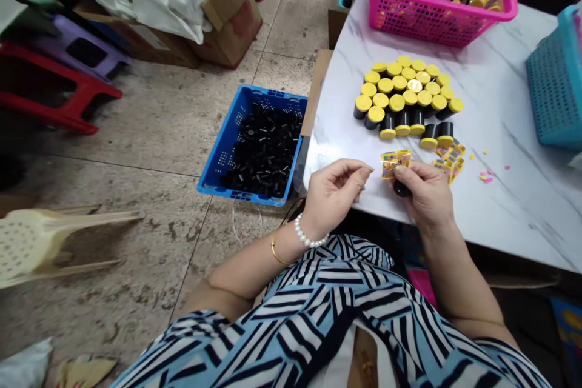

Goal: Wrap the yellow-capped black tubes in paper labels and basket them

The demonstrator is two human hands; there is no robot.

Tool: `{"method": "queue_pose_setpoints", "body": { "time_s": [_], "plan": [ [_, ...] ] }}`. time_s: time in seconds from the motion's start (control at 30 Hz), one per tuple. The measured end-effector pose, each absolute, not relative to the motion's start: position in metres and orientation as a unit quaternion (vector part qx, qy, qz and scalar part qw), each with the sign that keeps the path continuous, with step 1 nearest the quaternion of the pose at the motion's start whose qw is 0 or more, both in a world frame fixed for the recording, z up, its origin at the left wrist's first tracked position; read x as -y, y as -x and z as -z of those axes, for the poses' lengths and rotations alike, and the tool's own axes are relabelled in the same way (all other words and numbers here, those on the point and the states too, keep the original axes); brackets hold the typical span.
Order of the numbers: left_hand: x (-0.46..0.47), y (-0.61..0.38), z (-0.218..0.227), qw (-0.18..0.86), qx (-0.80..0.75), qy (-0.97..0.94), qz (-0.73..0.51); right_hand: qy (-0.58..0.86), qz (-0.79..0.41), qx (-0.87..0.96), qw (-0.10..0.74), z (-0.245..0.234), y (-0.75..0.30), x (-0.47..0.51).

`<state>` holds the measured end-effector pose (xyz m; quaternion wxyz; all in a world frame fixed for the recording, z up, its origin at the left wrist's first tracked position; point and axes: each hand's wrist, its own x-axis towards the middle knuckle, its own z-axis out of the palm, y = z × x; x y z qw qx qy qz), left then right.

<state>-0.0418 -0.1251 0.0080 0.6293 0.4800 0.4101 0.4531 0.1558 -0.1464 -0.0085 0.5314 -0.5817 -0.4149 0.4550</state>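
Note:
My right hand (430, 194) grips a small black canister (402, 188), with its thumb pressing a yellow printed wrapper (390, 165) above it. To the left, apart from the wrapper, my left hand (337, 194) is closed, thumb against curled fingers; whether anything is inside is hidden. Beyond both hands stand rows of black canisters with yellow lids (396, 101), a few at the front lying tilted or upside down. Beside my right hand lies a small pile of printed wrapped packets (450, 165). Pink and yellow bits (486, 178) are scattered right of that pile.
A pink basket (422, 15) full of filled, wrapped canisters sits at the table's back. At the right edge is a teal basket (552, 85). A blue crate (218, 160) of black canisters stands left of the white table (504, 224). Stools and cardboard boxes (231, 24) occupy the floor.

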Motion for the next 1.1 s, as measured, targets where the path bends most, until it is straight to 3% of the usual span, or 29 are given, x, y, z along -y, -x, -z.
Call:
{"method": "queue_pose_setpoints", "body": {
  "time_s": [0.1,0.33,0.67,1.1],
  "plan": [
    [0.123,0.038,-0.007,0.666,-0.412,-0.436,-0.443,0.58,-0.419,0.469,0.518,0.006,-0.147,0.15],
    [0.117,0.041,-0.008,0.643,-0.428,-0.426,-0.472,0.591,-0.323,0.527,0.518,-0.002,-0.131,0.157],
    [0.116,0.038,0.001,0.727,-0.42,-0.346,-0.419,0.587,-0.307,0.535,0.524,0.013,-0.127,0.162],
    [0.111,0.038,0.0,0.64,-0.44,-0.433,-0.458,0.581,-0.247,0.586,0.508,0.014,-0.123,0.162]
  ]
}}
